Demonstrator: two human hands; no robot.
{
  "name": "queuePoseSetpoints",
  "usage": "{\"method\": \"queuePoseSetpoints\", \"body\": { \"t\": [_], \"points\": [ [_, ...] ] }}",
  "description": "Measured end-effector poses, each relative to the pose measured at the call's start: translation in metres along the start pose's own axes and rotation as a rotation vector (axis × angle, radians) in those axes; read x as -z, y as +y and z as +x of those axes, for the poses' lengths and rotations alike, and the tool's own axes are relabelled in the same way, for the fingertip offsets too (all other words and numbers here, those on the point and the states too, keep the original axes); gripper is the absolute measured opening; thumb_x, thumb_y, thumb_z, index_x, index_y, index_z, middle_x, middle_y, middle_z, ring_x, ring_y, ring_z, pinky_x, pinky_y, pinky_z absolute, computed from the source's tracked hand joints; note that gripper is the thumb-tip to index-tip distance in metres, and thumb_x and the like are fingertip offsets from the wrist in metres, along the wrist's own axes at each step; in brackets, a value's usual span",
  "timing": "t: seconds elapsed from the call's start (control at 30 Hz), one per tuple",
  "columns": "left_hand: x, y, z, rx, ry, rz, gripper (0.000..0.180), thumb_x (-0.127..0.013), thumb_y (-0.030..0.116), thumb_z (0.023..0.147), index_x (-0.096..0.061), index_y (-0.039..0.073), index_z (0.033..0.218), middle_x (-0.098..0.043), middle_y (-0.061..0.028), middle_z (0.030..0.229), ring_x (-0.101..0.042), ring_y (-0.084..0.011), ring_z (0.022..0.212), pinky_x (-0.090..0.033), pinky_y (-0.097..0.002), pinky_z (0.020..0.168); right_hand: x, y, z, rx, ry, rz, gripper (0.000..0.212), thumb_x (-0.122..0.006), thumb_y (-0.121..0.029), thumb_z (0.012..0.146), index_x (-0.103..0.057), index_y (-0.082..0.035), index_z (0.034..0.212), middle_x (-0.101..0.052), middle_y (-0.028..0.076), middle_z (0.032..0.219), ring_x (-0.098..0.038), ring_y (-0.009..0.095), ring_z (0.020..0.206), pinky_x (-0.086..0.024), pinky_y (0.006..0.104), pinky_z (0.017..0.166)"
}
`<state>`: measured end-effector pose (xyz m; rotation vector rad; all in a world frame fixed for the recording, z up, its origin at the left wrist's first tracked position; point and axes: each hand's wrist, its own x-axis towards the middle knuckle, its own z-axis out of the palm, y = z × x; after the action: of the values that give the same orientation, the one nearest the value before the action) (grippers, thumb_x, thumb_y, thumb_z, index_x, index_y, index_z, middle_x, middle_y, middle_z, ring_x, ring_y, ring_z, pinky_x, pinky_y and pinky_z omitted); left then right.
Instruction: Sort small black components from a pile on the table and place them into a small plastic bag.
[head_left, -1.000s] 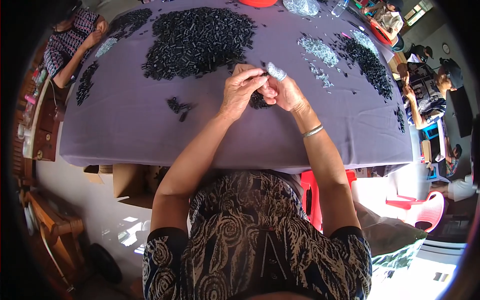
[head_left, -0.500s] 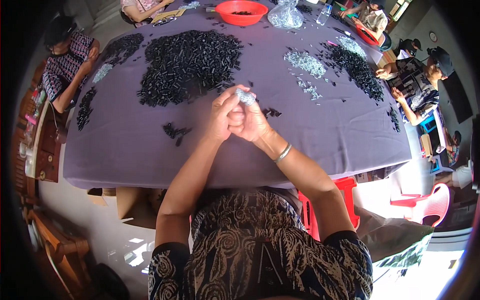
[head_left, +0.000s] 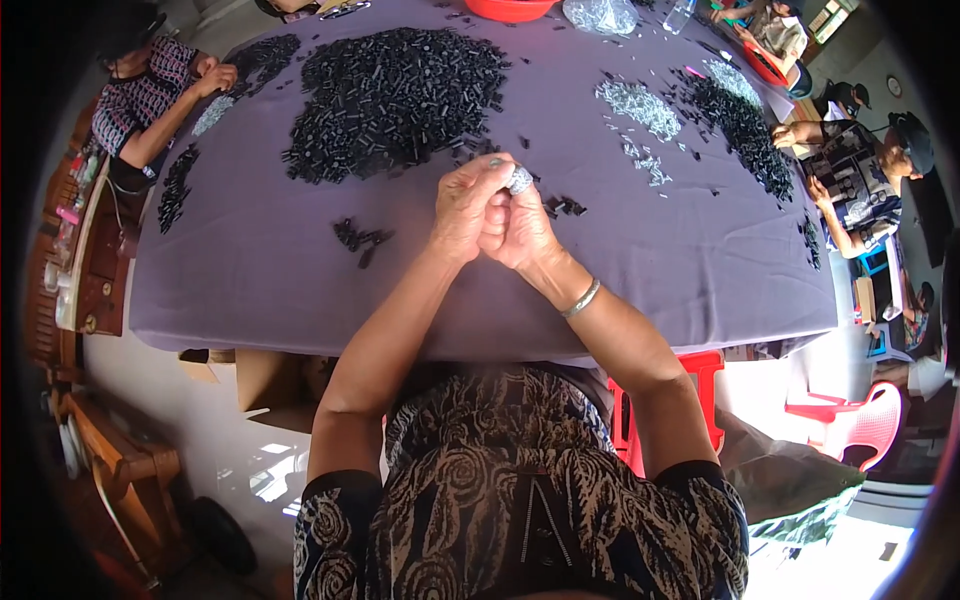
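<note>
My left hand [head_left: 463,212] and my right hand [head_left: 522,228] are pressed together above the near middle of the table, fingers curled and closed. A silvery-grey wrapping [head_left: 520,180] covers the tip of my right thumb, beside my left thumb. Anything pinched between the fingers is too small or hidden to make out. Beyond my hands spreads a large pile of small black cylindrical pieces [head_left: 395,100]. Small clusters of black pieces lie on either side, one to the left [head_left: 358,240] and one just right of my wrists [head_left: 566,206].
A purple cloth [head_left: 680,270] covers the table. To the right are clear small pieces [head_left: 640,110] and another black pile [head_left: 745,135]. A red basin [head_left: 510,8] and a clear plastic bag [head_left: 600,16] stand at the far side. Other people work along the left and right edges.
The view has tilted, so the table sits higher in it. My hands stay joined, with the thumbs turned slightly. The person at left has moved a hand over the small pile there.
</note>
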<state>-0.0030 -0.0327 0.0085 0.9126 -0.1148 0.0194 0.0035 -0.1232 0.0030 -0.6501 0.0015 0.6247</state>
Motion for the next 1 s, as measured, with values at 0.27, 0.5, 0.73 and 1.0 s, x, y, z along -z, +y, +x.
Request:
{"method": "queuePoseSetpoints", "body": {
  "t": [0.27,0.5,0.73,1.0],
  "points": [
    [-0.006,0.002,0.001,-0.079,0.065,0.161,0.018,-0.068,0.008,0.080,-0.065,0.002,0.097,-0.062,0.0006,0.082,-0.053,-0.0031,0.069,-0.044,-0.0167,0.061,-0.001,-0.008,0.003,0.009,-0.070,0.074,0.047,-0.052,-0.056,0.083,-0.036,-0.021,0.058,-0.026,-0.010,0.049,-0.020,0.005,0.039,-0.015,0.0197,0.036],
    [0.008,0.023,0.001,-0.225,-0.047,0.481,0.011,-0.066,0.003,0.080,-0.065,-0.003,0.089,-0.057,0.0001,0.082,-0.055,-0.0065,0.069,-0.044,-0.0185,0.060,-0.008,-0.022,-0.006,-0.078,-0.136,0.025,0.047,-0.047,-0.060,0.084,-0.046,-0.015,0.068,-0.031,-0.007,0.055,-0.024,0.006,0.044,-0.018,0.0202,0.039],
    [0.058,0.074,-0.028,-0.489,-0.010,1.311,0.020,-0.072,0.012,0.073,-0.066,-0.001,0.086,-0.059,-0.0085,0.080,-0.057,-0.0186,0.067,-0.046,-0.0275,0.063,0.002,-0.075,-0.014,0.338,0.208,-0.451,0.016,-0.060,-0.019,0.086,-0.053,-0.013,0.073,-0.046,-0.004,0.060,-0.034,0.003,0.046,-0.028,0.0186,0.039],
    [0.090,0.076,-0.054,-0.489,0.049,1.662,0.016,-0.071,0.009,0.070,-0.066,0.002,0.083,-0.058,-0.0075,0.082,-0.056,-0.0271,0.077,-0.046,-0.0373,0.070,0.069,-0.112,0.020,0.636,0.430,-1.414,0.013,-0.060,-0.007,0.082,-0.066,-0.005,0.093,-0.067,0.006,0.082,-0.063,0.016,0.074,-0.050,0.0277,0.069]
  ]
}}
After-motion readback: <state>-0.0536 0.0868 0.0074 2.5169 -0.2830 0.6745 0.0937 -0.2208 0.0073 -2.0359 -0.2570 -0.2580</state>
